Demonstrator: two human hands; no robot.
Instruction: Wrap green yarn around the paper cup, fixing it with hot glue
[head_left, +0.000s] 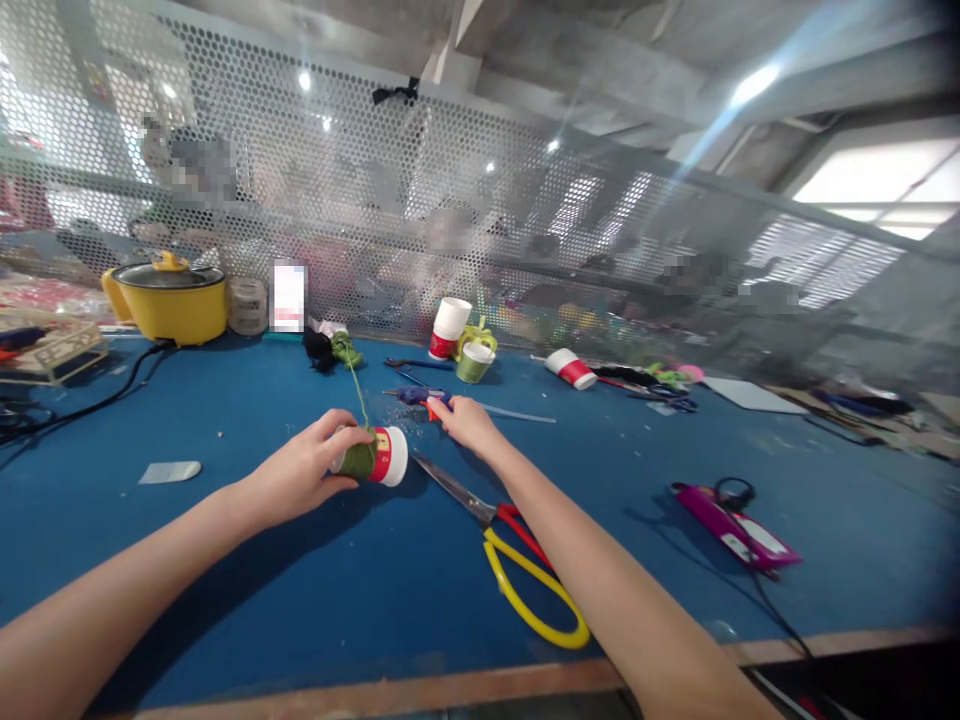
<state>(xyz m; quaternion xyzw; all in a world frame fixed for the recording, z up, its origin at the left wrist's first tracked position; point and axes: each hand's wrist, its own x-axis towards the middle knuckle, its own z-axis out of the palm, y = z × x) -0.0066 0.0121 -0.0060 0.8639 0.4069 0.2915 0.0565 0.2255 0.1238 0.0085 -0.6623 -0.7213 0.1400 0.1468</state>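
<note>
My left hand (304,472) is wrapped round a paper cup (379,455) lying on its side, white and red, partly covered with green yarn. A strand of green yarn (355,375) runs from the cup back to a green and black yarn bundle (330,348). My right hand (469,420) reaches forward and closes on a blue glue gun (414,396) with an orange trigger, lying on the blue table (300,590). Scissors (510,555) with yellow and red handles lie between my arms.
A yellow electric pot (169,298) stands at the back left with its black cord. Paper cups (451,328) and a green cup (474,362) stand mid-back, another cup (571,368) lies on its side. A magenta tool (735,530) with cord lies right. A perforated metal screen (450,200) backs the table.
</note>
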